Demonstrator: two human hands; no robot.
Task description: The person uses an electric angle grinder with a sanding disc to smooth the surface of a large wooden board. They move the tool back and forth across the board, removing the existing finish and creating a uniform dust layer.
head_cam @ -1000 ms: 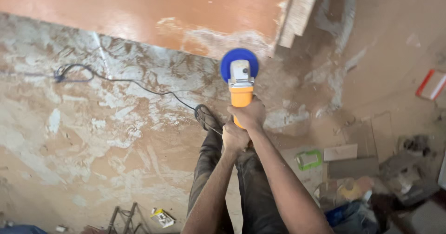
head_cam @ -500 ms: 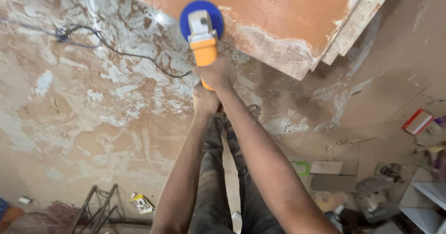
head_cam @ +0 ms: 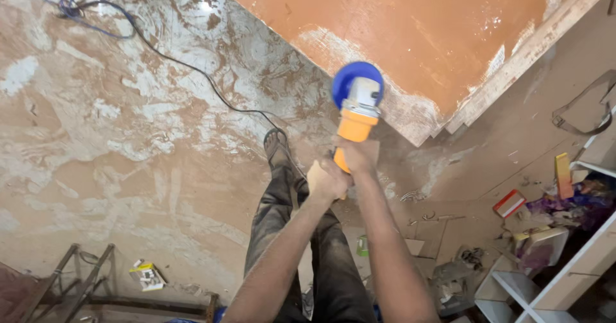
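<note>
Big picture first: a dusty, plaster-streaked floor (head_cam: 115, 162) spreads away left of the fingers, and a wide orange-brown board (head_cam: 410, 28) lies just beyond them, its pale worn corner pointing toward the person. Dark trouser legs (head_cam: 282, 220) run down under both forearms, one sandalled foot (head_cam: 276, 144) planted just left of the knuckles. On to the tool: an orange-bodied sander (head_cam: 357, 121) with a grey head and a round blue pad, the pad sitting on the board's scuffed corner straight ahead of the fingertips. The right hand (head_cam: 357, 155) is wrapped tight around the orange body, fingers clenched on it. The left hand (head_cam: 326, 180) grips the rear of the handle just behind, also curled firmly around it, the two hands touching. A thin black cable (head_cam: 192, 69) snakes off across the floor, up and left from the hands. Far right of the fingers, small clutter, a red box (head_cam: 509, 203) among it.
</note>
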